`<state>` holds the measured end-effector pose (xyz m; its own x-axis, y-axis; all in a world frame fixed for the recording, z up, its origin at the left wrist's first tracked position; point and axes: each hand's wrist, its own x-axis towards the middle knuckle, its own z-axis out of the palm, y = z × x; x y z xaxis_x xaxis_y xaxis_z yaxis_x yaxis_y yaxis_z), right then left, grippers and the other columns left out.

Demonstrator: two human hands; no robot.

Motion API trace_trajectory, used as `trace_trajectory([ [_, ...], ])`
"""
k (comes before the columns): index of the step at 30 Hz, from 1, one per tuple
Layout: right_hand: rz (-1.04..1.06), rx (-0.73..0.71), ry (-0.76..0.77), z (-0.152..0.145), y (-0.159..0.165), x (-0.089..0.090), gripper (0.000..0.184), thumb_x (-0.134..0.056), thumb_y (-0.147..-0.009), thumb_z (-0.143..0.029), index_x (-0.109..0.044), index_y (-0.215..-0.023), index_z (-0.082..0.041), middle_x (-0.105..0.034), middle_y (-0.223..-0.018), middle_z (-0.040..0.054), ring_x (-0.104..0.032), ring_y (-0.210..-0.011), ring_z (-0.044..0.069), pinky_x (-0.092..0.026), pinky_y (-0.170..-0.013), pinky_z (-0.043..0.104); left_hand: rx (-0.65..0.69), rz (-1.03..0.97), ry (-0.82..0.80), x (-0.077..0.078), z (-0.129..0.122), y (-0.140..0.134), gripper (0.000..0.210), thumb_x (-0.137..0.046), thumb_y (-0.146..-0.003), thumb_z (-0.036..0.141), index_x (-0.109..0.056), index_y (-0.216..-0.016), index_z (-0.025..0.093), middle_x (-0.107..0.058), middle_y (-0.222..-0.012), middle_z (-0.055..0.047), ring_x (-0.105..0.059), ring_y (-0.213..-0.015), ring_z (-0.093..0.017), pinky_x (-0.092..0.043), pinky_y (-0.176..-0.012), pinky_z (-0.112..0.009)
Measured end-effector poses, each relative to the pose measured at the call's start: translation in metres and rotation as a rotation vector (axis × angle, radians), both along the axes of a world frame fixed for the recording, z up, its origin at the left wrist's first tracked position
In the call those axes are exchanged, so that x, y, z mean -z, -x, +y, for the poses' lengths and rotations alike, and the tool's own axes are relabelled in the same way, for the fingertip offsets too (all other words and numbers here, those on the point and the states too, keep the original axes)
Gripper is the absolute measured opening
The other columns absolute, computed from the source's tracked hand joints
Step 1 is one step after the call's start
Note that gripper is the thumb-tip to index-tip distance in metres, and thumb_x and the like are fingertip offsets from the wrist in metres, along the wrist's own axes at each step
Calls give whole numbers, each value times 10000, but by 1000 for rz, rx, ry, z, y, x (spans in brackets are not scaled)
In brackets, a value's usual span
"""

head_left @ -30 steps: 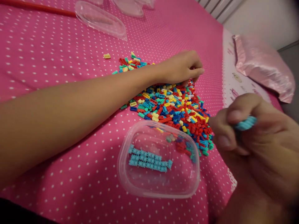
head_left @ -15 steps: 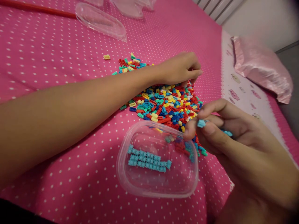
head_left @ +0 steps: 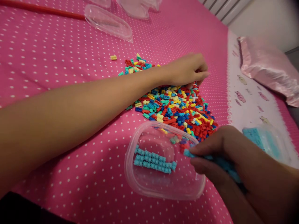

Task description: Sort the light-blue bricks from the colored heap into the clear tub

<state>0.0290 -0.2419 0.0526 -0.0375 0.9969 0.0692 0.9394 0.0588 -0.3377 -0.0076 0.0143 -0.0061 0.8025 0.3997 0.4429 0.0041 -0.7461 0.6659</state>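
My right hand (head_left: 229,161) is closed, pinching a light blue building brick (head_left: 187,153) over the right rim of a clear plastic container (head_left: 149,189). More light blue pieces show inside its palm, partly hidden by the fingers. A joined light blue brick piece (head_left: 153,161) lies in the container. My left arm stretches across a heap of small coloured building bricks (head_left: 177,107). At its far right side, my left hand (head_left: 192,69) has its fingers curled down; their tips and anything between them are hidden.
Pink dotted bedding (head_left: 77,174) lies under everything. A container with light blue pieces (head_left: 254,138) stands at the right, partly behind my right wrist. Clear plastic packaging (head_left: 108,23) and a red stick (head_left: 46,11) lie at the back left. A pink pillow (head_left: 268,68) rests far right.
My right hand has turned over and come down to the container's right rim with the light blue brick. My left hand stays at the heap. The view has shifted slightly, revealing the container at the right.
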Motion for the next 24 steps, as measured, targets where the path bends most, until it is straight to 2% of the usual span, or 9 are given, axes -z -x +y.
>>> trace_trajectory([
  [5,-10,-75,31,5,-3,-3,67,-530,-960,-301,-577,-914,-308,-646,-528,-73,-492,-272,120,-227,-248,217,24,-8,-13,1,1,0,299,-503,-881,171,-773,-754,145,-701,-606,-49,-615,-557,-138,-432,-623,-268],
  [9,-70,-82,51,10,-2,-12,65,-526,-962,-342,-586,-949,-322,-748,-705,-33,-468,-278,121,-208,-251,241,76,-68,-24,3,3,-1,308,-500,-879,175,-769,-737,128,-694,-598,-63,-596,-542,-128,-435,-626,-274],
  [12,-154,-115,74,13,6,-17,36,-518,-964,-289,-535,-975,-318,-711,-643,-55,-521,-317,132,-251,-288,231,58,-70,-30,2,3,-1,294,-514,-868,147,-775,-736,128,-685,-575,-55,-585,-532,-127,-429,-621,-275],
  [15,-271,-134,177,9,13,-19,80,-483,-960,-218,-472,-959,-297,-652,-586,-66,-615,-408,168,-300,-335,238,36,-72,-27,0,1,0,313,-507,-859,112,-778,-706,146,-682,-562,-43,-572,-510,-129,-419,-601,-282],
  [18,-409,-106,287,2,18,-18,123,-427,-946,-159,-442,-949,-281,-655,-634,-46,-633,-452,184,-343,-381,258,53,-78,0,-1,0,1,326,-505,-862,111,-787,-705,158,-697,-575,-51,-578,-501,-132,-421,-594,-289],
  [21,-505,-96,355,1,25,-20,193,-382,-911,-87,-475,-950,-251,-677,-681,-2,-644,-499,180,-404,-441,261,64,-92,0,1,1,0,314,-516,-858,115,-804,-741,148,-698,-571,-62,-587,-503,-138,-423,-611,-296],
  [24,-595,-157,368,7,34,-26,287,-380,-862,-37,-557,-1018,-202,-720,-751,63,-675,-553,198,-440,-467,270,42,-119,-76,4,2,-4,293,-532,-847,112,-808,-753,135,-702,-579,-65,-588,-528,-139,-395,-631,-293],
])
